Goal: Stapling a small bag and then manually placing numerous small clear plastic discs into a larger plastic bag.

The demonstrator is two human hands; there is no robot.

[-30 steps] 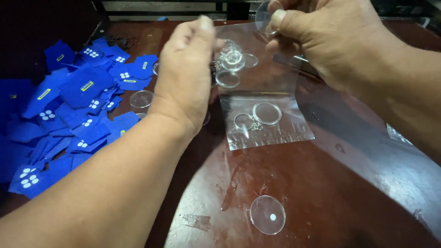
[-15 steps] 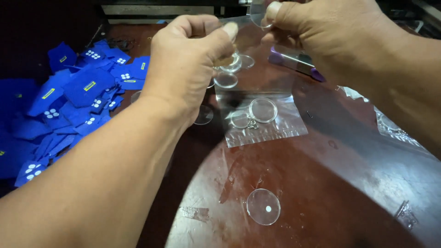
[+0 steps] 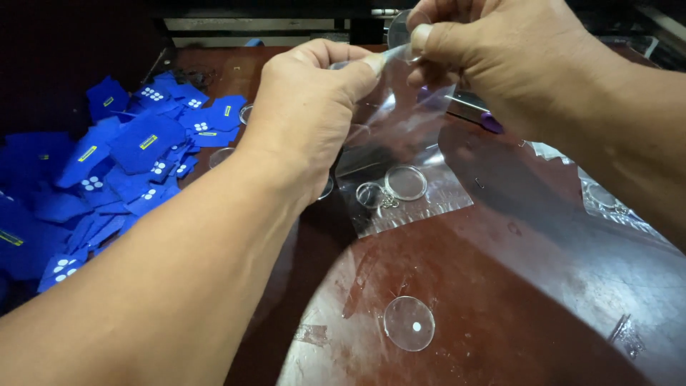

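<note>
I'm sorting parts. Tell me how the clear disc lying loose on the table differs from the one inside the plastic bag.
The loose disc lies flat and alone on the dark red table; the bagged disc sits inside the clear bag, held up by both hands. The loose disc shows a white spot; the bagged disc lies beside a ring and chain. Both are round and transparent.

The left hand [image 3: 311, 107] covers part of the clear bag [image 3: 407, 179], so what lies in the bag's left side cannot be told. The right hand [image 3: 500, 57] is cut off by the top edge, and its fingers [image 3: 429, 36] hide most of a clear disc [image 3: 399, 27]. The blue cards [image 3: 107, 164] run off the left edge. A second bag [image 3: 607, 200] lies partly behind the right forearm.
</note>
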